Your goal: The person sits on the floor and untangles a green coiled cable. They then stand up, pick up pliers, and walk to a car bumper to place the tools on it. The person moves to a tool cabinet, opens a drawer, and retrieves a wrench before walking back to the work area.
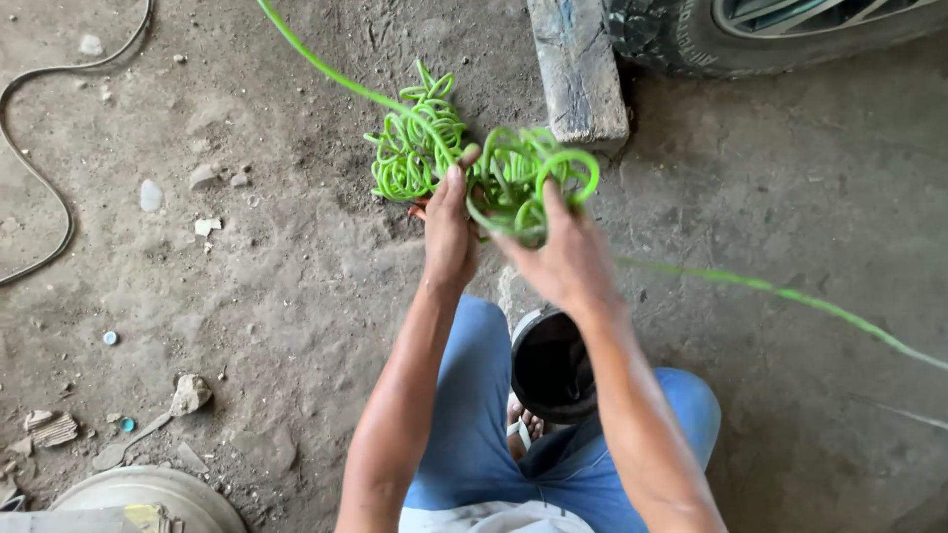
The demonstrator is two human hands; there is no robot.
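A tangled bundle of bright green coiled hose (434, 148) is held up in front of me over a dirt floor. My left hand (449, 232) grips the left part of the tangle, fingers closed around the loops. A looped section (538, 183) of the same hose is held in my right hand (568, 259). One strand of the hose runs up to the top left edge. Another strand (790, 294) trails off to the right. My knees in blue jeans are below.
A dark round bucket (551, 365) sits between my legs. A worn wooden plank (578, 64) and a vehicle tyre (691, 39) lie at the top. A grey cable (44, 188) curves at left. Stones, bottle caps and a pale round lid (148, 494) lie lower left.
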